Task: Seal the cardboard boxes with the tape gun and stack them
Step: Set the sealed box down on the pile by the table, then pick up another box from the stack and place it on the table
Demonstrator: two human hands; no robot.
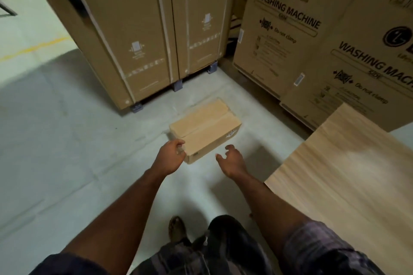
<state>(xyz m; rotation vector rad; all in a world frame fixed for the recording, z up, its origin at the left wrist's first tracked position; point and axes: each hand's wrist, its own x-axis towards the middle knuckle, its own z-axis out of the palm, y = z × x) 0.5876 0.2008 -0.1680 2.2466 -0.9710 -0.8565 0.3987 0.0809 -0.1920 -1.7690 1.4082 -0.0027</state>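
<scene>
A small cardboard box (206,128) lies on the grey floor in the middle of the view, its top flaps closed with a seam running along its length. My left hand (171,156) is at the box's near left corner, fingers curled around that corner. My right hand (232,159) hovers just off the box's near right side, fingers spread and slightly bent, holding nothing. No tape gun is in view.
Tall cardboard cartons (143,35) stand on small feet behind the box. Large washing machine cartons (288,29) fill the right. A light wooden tabletop (348,174) juts in at the right. My foot (177,229) is on the floor (67,140) below.
</scene>
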